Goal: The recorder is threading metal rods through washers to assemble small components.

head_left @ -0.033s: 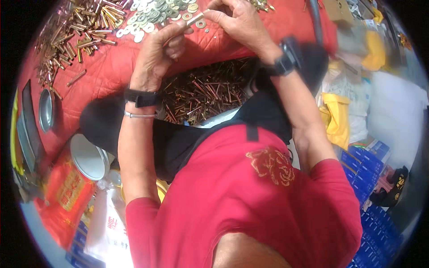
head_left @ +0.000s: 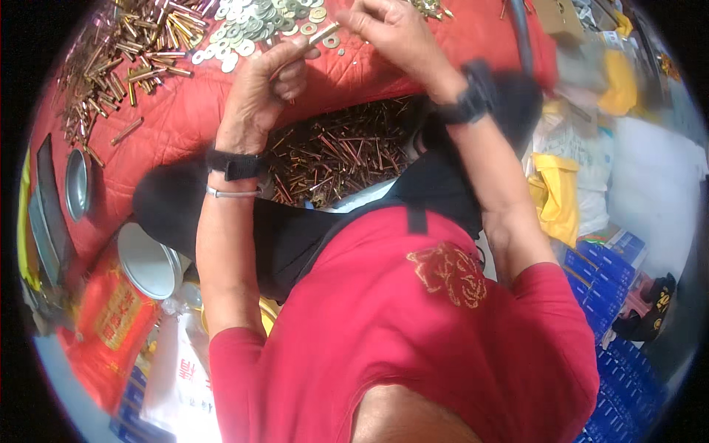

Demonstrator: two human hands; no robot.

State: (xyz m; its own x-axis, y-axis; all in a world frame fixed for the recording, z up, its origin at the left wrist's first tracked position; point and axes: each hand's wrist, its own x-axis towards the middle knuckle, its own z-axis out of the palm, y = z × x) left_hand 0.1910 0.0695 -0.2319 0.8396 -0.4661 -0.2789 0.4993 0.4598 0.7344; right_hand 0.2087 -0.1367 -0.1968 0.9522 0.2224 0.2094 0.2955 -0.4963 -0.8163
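Note:
A slim metal bolt (head_left: 323, 34) is pinched between the thumb and fingers of my left hand (head_left: 277, 74), its free end pointing up to the right. Close to that end is my right hand (head_left: 391, 29), fingers curled and pressed together; whatever they hold is too small or hidden to make out. Behind my left hand lies a heap of silvery flat washers (head_left: 255, 26), with a single washer (head_left: 331, 41) below the bolt. To the left spreads a pile of brassy bolts or sleeves (head_left: 140, 55). Small brassy parts (head_left: 430, 9) sit beyond my right hand.
A red quilted cloth (head_left: 173, 111) covers the work surface. Many reddish metal rods (head_left: 340, 155) fill the space between my legs. On the left are a metal bowl (head_left: 77, 184) and a white bucket (head_left: 150, 262). Blue boxes (head_left: 598, 277) and a yellow bag (head_left: 555, 196) stand at right.
My right hand has shifted slightly off the bolt's end, so more of the bolt shows. My left hand keeps its grip almost unmoved.

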